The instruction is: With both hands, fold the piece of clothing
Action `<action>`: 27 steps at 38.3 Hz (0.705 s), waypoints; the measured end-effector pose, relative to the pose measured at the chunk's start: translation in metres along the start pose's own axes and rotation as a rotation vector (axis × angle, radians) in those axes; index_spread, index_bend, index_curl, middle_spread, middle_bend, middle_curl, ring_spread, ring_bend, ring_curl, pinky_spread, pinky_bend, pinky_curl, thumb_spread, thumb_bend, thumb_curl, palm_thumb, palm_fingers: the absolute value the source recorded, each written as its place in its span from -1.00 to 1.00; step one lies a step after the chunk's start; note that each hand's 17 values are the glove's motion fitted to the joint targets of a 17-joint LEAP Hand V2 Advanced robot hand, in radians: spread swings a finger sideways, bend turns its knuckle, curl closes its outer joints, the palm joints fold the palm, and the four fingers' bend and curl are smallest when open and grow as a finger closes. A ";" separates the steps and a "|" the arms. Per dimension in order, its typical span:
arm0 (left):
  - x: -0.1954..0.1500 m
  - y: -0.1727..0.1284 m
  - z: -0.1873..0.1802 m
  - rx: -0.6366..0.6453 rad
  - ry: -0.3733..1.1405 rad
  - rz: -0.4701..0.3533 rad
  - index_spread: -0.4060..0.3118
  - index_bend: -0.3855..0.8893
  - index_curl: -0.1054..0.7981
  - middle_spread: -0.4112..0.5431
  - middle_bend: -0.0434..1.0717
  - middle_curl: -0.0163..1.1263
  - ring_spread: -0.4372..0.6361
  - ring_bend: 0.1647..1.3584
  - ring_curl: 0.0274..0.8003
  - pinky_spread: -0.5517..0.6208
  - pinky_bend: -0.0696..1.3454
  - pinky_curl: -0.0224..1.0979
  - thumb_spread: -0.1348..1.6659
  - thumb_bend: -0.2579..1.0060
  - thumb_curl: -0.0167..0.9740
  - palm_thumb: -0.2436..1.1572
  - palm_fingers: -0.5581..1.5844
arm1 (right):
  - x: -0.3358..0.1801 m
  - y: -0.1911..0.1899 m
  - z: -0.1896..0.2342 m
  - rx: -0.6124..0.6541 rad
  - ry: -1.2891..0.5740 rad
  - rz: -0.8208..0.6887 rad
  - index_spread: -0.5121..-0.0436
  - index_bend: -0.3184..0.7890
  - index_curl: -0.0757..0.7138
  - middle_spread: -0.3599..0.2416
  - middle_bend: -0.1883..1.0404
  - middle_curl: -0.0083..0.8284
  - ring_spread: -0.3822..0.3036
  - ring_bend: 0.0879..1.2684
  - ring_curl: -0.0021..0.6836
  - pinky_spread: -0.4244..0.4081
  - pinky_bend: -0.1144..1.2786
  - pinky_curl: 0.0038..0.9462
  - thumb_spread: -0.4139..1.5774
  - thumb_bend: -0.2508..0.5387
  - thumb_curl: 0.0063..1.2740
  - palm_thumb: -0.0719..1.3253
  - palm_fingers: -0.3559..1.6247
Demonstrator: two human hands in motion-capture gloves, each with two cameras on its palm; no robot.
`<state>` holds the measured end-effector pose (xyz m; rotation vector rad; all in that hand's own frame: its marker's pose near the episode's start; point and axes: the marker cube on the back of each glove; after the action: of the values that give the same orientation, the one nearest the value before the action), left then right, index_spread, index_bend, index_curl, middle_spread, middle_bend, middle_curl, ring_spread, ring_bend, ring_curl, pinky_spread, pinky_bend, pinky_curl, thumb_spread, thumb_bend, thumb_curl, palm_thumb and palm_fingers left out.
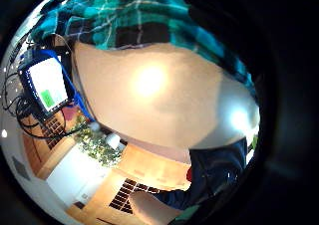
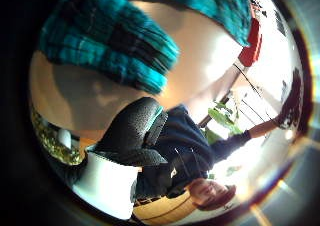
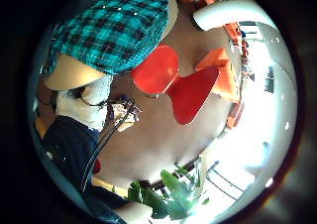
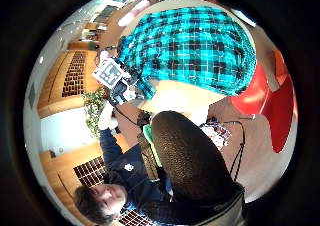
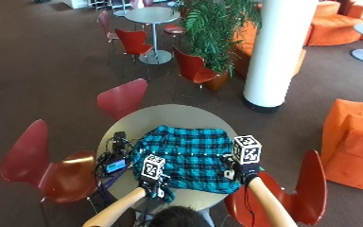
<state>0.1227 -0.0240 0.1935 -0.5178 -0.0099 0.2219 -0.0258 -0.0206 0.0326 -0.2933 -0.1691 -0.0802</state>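
Shirt (image 5: 185,157) seemingly in left hand (image 5: 153,188)

Round table (image 5: 169,115): far half bare, open to a reach from above. Teal plaid shirt (image 5: 185,157) covers the near middle. Small device with cables (image 5: 115,161) crowds the left edge beside the shirt. Red chairs ring the table: one at far left (image 5: 122,97), one left (image 5: 49,169), one right (image 5: 298,194).

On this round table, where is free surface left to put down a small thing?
The table is bare along its far rim, beyond the teal plaid shirt, and in a narrow strip at the near edge. The left side is crowded by the device with cables. The shirt covers the middle and right.
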 end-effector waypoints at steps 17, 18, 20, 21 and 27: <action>-0.004 -0.039 -0.023 0.325 -0.164 -0.133 -0.37 -0.09 -0.10 -0.47 -0.31 -0.29 -0.55 -0.32 -0.20 -0.44 0.06 -0.20 0.08 -0.35 0.00 0.46 0.59 | 0.024 -0.022 0.046 -0.067 -0.017 0.019 -0.36 -0.17 -0.18 0.12 -0.39 -0.25 0.20 -0.48 -0.17 0.38 -0.16 -0.29 0.59 -0.42 -0.58 -0.53 -0.42; -0.003 -0.040 -0.026 0.309 -0.171 -0.135 -0.39 -0.08 -0.07 -0.50 -0.23 -0.24 -0.60 -0.27 -0.14 -0.47 0.03 -0.20 0.00 -0.32 0.05 0.53 0.65 | 0.021 -0.019 0.044 -0.073 -0.015 0.017 -0.36 -0.17 -0.18 0.12 -0.39 -0.25 0.20 -0.48 -0.17 0.38 -0.16 -0.29 0.59 -0.42 -0.58 -0.53 -0.42; -0.002 -0.043 -0.034 0.296 -0.178 -0.132 -0.45 -0.06 -0.03 -0.55 -0.18 -0.20 -0.66 -0.23 -0.08 -0.51 0.02 -0.17 -0.04 -0.33 0.09 0.56 0.68 | 0.018 -0.014 0.042 -0.081 -0.011 0.014 -0.33 -0.11 -0.15 0.12 -0.41 -0.25 0.20 -0.49 -0.17 0.38 -0.17 -0.29 0.59 -0.41 -0.57 -0.53 -0.41; -0.002 -0.044 -0.038 0.298 -0.178 -0.127 -0.47 -0.05 -0.01 -0.57 -0.16 -0.18 -0.68 -0.22 -0.07 -0.52 0.02 -0.16 -0.05 -0.33 0.11 0.56 0.69 | 0.019 -0.015 0.042 -0.082 -0.009 0.015 -0.32 -0.11 -0.15 0.12 -0.41 -0.26 0.20 -0.49 -0.17 0.38 -0.18 -0.29 0.60 -0.41 -0.57 -0.53 -0.40; -0.004 -0.037 -0.066 0.292 -0.114 -0.101 -0.58 -0.02 0.09 -0.67 -0.06 -0.09 -0.78 -0.11 0.04 -0.57 0.03 -0.10 0.08 -0.37 0.17 0.49 0.70 | 0.018 -0.027 0.050 -0.075 -0.012 0.007 -0.13 -0.07 -0.06 0.11 -0.33 -0.22 0.13 -0.44 -0.13 0.35 -0.30 -0.34 0.61 -0.35 -0.54 -0.44 -0.23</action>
<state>0.1309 -0.0887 0.1547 -0.2126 -0.1131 0.1501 -0.0181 -0.0327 0.0905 -0.3696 -0.1774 -0.0782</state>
